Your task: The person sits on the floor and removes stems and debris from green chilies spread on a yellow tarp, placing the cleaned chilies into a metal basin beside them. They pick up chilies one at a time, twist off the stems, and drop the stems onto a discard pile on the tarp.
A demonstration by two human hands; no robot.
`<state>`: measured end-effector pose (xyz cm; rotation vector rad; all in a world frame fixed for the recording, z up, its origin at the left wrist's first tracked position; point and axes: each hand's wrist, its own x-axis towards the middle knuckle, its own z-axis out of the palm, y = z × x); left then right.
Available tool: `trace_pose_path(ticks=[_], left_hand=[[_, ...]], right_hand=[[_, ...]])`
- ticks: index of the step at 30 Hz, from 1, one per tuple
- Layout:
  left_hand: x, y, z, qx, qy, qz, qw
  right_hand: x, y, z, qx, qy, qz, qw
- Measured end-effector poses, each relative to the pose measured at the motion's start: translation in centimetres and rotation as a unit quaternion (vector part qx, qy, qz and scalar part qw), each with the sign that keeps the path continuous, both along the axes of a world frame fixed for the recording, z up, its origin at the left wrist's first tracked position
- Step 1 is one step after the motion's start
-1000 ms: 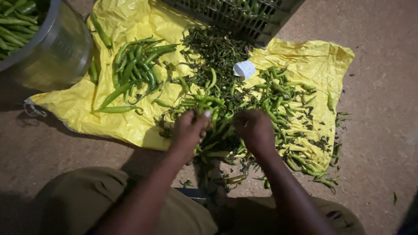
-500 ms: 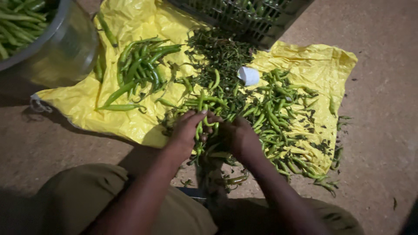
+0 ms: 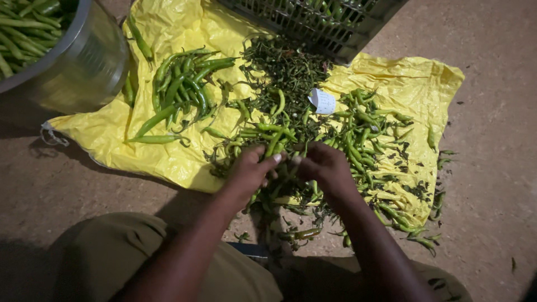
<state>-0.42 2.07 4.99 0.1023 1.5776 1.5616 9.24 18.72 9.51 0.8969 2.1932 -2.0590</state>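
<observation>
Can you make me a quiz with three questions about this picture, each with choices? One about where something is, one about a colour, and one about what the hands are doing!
1. Where is the metal bowl?
A. Top left, beside the sheet
B. Bottom right, on the floor
C. In the middle of the sheet

2. What colour is the plastic sheet under the chillies?
A. Blue
B. Yellow
C. Red

3. What are the two hands doing?
A. Resting flat on the floor
B. Lifting the crate
C. Meeting together over the pile of green chillies

Answers:
1. A: the bowl, holding green pods, sits at the top left edge.
2. B: the sheet spread on the floor is bright yellow.
3. C: the left hand and right hand have their fingertips close together on chillies in the pile.
</observation>
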Motion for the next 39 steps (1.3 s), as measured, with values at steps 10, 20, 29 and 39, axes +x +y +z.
trace_pose_path(ticks=[10, 20, 29, 39], left_hand=[[0.7, 0.1, 0.3, -0.027, -0.055, -0.126, 0.990], [0.5, 0.3, -1.5, 0.142, -0.276, 0.112, 0.944], [-0.2, 0.4, -4.0, 0.352, -0.322, 0.299, 0.826], [-0.6, -0.1, -1.1, 0.237, -0.218, 0.278, 0.905]], right_hand=[[0.4, -0.2, -0.9, 0.248, 0.009, 0.008, 0.969], [-0.3, 0.3, -0.4, 0.331, -0.102, 0.007, 0.938], [0.4, -1.4, 0.2, 0.082, -0.134, 0.263, 0.952], [0.2, -1.6, -0.4, 0.147, -0.107, 0.139, 0.973]])
